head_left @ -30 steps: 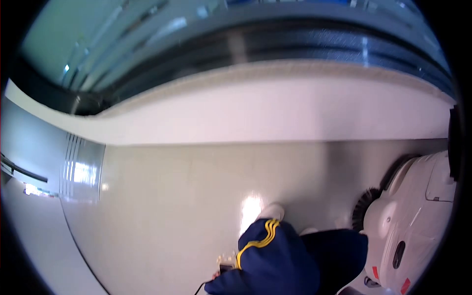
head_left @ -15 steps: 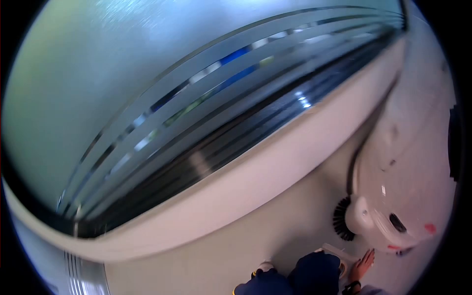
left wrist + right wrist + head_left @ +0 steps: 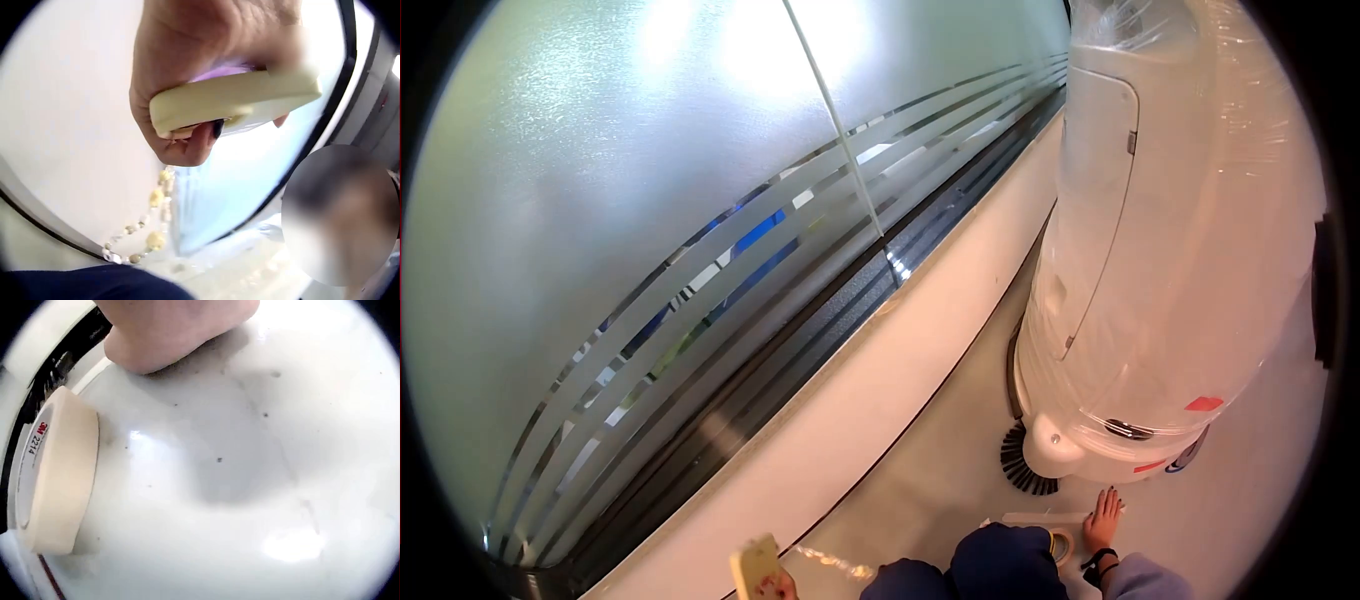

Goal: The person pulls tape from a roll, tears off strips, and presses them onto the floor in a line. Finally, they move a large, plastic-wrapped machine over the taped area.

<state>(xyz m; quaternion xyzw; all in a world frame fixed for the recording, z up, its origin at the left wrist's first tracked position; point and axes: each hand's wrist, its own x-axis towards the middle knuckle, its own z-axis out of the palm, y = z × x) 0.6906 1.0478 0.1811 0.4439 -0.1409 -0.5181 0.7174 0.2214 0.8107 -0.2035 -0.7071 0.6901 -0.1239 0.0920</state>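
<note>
My left hand [image 3: 776,586] grips a phone in a pale yellow case [image 3: 755,566] at the bottom left of the head view. In the left wrist view the fingers [image 3: 200,142] curl round the case [image 3: 234,97], and a beaded strap [image 3: 155,199] hangs below it. My right hand [image 3: 1103,520] lies with its fingers extended on a white surface, beside a roll of tape [image 3: 1062,546]. The right wrist view shows the cream tape roll [image 3: 67,478] standing on that speckled white surface [image 3: 219,481], with part of the hand [image 3: 175,331] above it.
A large white machine wrapped in clear film [image 3: 1170,250] stands at the right, with a black round brush [image 3: 1027,462] at its base. Frosted glass [image 3: 620,150] above a pale ledge [image 3: 900,375] fills the left. A person [image 3: 340,215] appears in the left wrist view.
The head view has turned and lifted towards the glass and machine. The phone and left hand show larger at lower left; the right hand, unseen a second ago, is now in view.
</note>
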